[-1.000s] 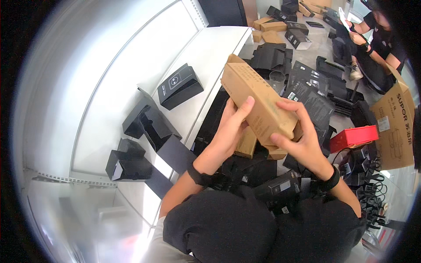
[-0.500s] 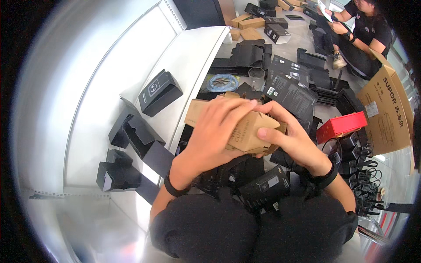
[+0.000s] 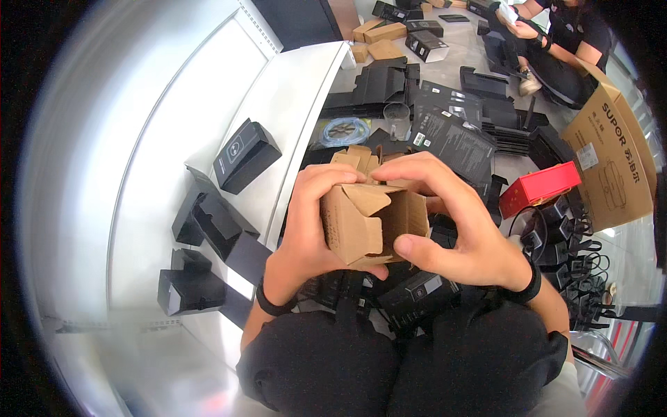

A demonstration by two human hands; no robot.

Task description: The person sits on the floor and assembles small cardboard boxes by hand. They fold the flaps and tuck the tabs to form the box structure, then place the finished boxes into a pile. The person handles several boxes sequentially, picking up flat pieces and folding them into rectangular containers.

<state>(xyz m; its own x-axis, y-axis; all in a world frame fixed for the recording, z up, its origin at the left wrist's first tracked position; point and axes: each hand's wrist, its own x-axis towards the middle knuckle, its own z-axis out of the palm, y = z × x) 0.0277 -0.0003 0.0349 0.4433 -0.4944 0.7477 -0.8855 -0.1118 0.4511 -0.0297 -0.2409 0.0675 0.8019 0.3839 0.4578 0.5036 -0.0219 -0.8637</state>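
A person holds an open cardboard box (image 3: pixel 372 236) to the right of the white shelf (image 3: pixel 299 90), out past its front edge, with the mouth of the box facing up toward the camera. The left hand (image 3: pixel 306 226) grips the box's side nearer the shelf, a fingertip showing under the lower edge. The right hand (image 3: pixel 462 233) curls round the side farther from the shelf, gripping it, its thumb against the rim of the opening. A flap leans partly across the mouth; what lies deeper inside is too dark to tell.

On the shelf, a black box with a circular print (image 3: pixel 246 156) sits tilted, and two open black boxes lie nearer its near end. Just right of the shelf's front edge are a pale blue coil (image 3: pixel 344 131), a clear cup (image 3: pixel 397 121) and flattened black packaging (image 3: pixel 455 142). Brown boxes (image 3: pixel 385 31) cluster beyond its far end. Well to its right are a red box (image 3: pixel 540 187), a large carton (image 3: pixel 611 153) and a seated co-worker (image 3: pixel 573 38) holding white paper (image 3: pixel 508 12).
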